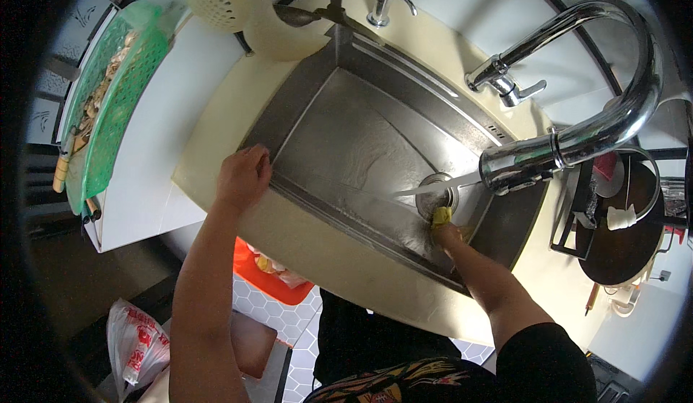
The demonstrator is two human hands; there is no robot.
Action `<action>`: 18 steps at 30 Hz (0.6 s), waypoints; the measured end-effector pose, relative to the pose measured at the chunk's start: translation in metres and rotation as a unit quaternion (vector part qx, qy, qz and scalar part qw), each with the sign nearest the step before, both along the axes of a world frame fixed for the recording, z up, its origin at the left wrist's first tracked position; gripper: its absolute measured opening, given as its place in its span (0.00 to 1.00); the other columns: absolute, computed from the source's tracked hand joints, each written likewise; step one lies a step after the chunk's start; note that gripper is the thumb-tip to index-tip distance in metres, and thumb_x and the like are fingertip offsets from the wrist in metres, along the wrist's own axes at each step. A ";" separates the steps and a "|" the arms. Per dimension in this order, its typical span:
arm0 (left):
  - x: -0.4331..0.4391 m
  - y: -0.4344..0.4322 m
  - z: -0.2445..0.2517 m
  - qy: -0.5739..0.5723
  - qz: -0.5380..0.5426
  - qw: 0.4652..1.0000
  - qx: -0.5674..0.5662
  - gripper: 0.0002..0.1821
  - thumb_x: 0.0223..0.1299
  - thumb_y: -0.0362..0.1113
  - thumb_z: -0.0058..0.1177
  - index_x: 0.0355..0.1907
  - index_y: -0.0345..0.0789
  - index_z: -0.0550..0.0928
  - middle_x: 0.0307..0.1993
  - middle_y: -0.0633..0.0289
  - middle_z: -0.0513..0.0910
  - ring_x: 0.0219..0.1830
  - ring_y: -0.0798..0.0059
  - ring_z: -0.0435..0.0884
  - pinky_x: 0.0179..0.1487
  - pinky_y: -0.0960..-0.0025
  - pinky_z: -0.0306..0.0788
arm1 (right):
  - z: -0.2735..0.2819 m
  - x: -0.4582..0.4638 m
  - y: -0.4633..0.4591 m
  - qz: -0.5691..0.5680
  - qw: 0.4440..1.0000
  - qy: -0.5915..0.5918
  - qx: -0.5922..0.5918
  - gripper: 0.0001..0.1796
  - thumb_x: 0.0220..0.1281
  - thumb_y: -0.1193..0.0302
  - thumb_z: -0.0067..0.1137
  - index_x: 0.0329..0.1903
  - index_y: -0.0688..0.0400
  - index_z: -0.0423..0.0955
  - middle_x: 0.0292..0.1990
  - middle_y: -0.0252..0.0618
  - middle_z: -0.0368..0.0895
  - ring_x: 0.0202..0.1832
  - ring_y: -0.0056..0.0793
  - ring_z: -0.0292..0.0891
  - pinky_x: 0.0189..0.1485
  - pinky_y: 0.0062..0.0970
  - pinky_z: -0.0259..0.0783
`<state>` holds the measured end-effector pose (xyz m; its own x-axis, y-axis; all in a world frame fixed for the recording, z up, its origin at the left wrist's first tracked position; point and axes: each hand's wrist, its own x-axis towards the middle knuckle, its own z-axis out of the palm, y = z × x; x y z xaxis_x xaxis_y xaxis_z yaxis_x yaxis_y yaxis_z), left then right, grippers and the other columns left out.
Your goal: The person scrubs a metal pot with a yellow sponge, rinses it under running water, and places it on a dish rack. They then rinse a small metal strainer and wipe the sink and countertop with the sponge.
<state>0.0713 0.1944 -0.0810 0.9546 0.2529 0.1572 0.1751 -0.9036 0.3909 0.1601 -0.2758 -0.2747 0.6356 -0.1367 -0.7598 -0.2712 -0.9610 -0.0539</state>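
Low in the stainless steel sink (346, 116), my right hand (448, 236) grips a yellow cloth or sponge (442, 216) beside the round drain (427, 197). Water (433, 186) streams slantwise from the chrome faucet (520, 167) and spreads in a thin sheet over the basin floor. My left hand (243, 178) is at the sink's left front corner, its fingers curled and nothing visible in them. Whether it rests on the rim, I cannot tell.
A chrome soap dispenser (383, 2) stands behind the sink. Left are a cream perforated basket (216, 0) and a green mesh basket (130, 100). A dark round pan (622, 246) lies right. Below are an orange bin (279, 284) and a plastic bag (138, 343).
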 end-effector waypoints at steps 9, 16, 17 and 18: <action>0.003 -0.003 -0.001 0.035 0.023 0.999 -0.012 0.04 0.52 0.33 0.51 0.31 0.37 0.76 0.27 0.55 0.79 0.30 0.55 0.79 0.35 0.57 0.72 | 0.132 0.051 0.179 0.065 0.888 0.098 0.445 0.15 0.64 0.69 0.49 0.51 0.61 0.73 0.40 0.37 0.79 0.42 0.22 0.72 0.46 0.26 0.68; 0.004 0.000 -0.002 0.088 0.035 0.995 -0.024 0.05 0.55 0.35 0.51 0.32 0.37 0.77 0.29 0.56 0.81 0.30 0.57 0.80 0.35 0.60 0.73 | 0.111 -0.022 0.274 0.335 0.702 -0.060 0.626 0.13 0.57 0.65 0.51 0.42 0.56 0.76 0.37 0.43 0.78 0.42 0.39 0.74 0.43 0.35 0.70; 0.004 0.000 -0.002 0.075 0.020 0.997 -0.005 0.05 0.55 0.35 0.51 0.32 0.37 0.77 0.29 0.56 0.81 0.30 0.57 0.80 0.35 0.60 0.73 | 0.107 -0.028 0.261 0.336 0.733 -0.044 0.590 0.12 0.56 0.66 0.51 0.40 0.57 0.76 0.36 0.44 0.78 0.41 0.42 0.74 0.44 0.36 0.71; 0.004 -0.001 -0.001 0.067 0.009 0.998 0.010 0.05 0.55 0.35 0.51 0.33 0.37 0.77 0.29 0.56 0.81 0.30 0.57 0.80 0.35 0.61 0.73 | 0.107 -0.029 0.239 0.339 0.742 -0.040 0.577 0.11 0.55 0.67 0.52 0.39 0.57 0.76 0.36 0.45 0.78 0.41 0.44 0.73 0.44 0.37 0.71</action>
<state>0.0750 0.1938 -0.0819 0.9626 0.2687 0.0338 0.2413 -0.9075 0.3439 0.1315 -0.0364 -0.1678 0.3100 0.9476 -0.0778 0.3022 -0.1758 -0.9369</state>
